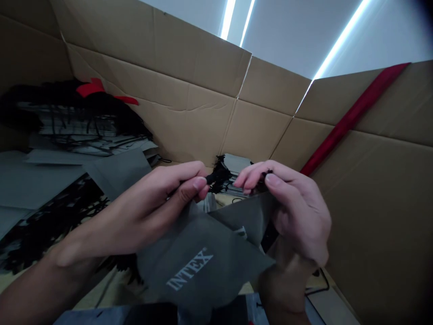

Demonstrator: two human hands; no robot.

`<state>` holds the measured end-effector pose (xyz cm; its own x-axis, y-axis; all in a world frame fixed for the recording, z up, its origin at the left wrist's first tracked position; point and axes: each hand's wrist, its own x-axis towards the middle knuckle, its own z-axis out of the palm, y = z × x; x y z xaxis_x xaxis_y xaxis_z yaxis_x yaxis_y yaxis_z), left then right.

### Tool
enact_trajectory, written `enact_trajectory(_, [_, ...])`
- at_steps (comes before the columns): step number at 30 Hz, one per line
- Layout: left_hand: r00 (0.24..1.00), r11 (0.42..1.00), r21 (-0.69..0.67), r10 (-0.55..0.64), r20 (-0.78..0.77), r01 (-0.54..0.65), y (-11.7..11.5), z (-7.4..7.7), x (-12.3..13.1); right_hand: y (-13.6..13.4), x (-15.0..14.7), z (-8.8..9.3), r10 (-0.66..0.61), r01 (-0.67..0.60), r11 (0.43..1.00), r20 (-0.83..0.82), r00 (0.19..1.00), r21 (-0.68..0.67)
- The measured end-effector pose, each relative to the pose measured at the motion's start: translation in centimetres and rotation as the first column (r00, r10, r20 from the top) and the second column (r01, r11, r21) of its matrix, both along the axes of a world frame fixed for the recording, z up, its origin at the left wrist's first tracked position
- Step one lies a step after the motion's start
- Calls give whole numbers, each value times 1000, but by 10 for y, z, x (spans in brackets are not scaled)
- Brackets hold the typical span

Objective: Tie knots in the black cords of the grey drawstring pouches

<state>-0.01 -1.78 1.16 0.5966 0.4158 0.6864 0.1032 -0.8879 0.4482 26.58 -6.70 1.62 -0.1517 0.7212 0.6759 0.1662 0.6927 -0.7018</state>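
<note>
A dark grey fabric bag (199, 257) printed with white "INTEX" lettering hangs between my hands at the centre of the view. My left hand (149, 212) is closed in a pinch at the bag's top edge, gripping a black drawstring (216, 177). My right hand (291, 207) is also closed, its thumb and fingertips pinching the bag's upper right edge and a bit of black cord. The lower part of the bag droops toward me and hides what is under it.
Tall cardboard walls (189, 99) surround the work area. A red strip (352, 113) runs diagonally across the right wall. Stacks of similar grey bags with black cords (77, 122) pile up at the left. More bags (233, 167) lie behind my hands.
</note>
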Motion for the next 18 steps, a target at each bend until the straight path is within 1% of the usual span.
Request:
enact_trajectory(2, [1000,1000,-13,-16,12,16,0,1,0,0,6,2,-29,21,995,78,997,102])
enact_trajectory(4, [999,998,-31,-45,17,46,0,2,0,1,11,4,-61,28,976,144,988,217])
enact_trajectory(6, [997,994,-75,-73,26,75,-1,2,1,2,13,3,-106,51,956,179,978,289])
enact_trajectory(7, [996,990,-111,-80,41,84,-1,2,2,3,14,2,-136,74,949,183,974,307])
enact_trajectory(9, [994,976,-194,-86,73,99,-1,1,4,4,12,-2,-165,117,952,155,974,281])
enact_trajectory(12, [991,947,-293,-121,56,132,2,-2,4,8,8,-11,-123,111,971,43,992,210])
enact_trajectory(13, [990,937,-320,-132,45,139,4,-3,4,10,6,-14,-96,89,972,24,995,218])
enact_trajectory(16, [988,914,-377,-151,28,150,9,-4,3,18,-1,-20,-28,9,937,49,998,349])
enact_trajectory(18, [980,910,-368,-197,18,189,12,-4,3,22,-6,-21,-20,-11,914,72,997,405])
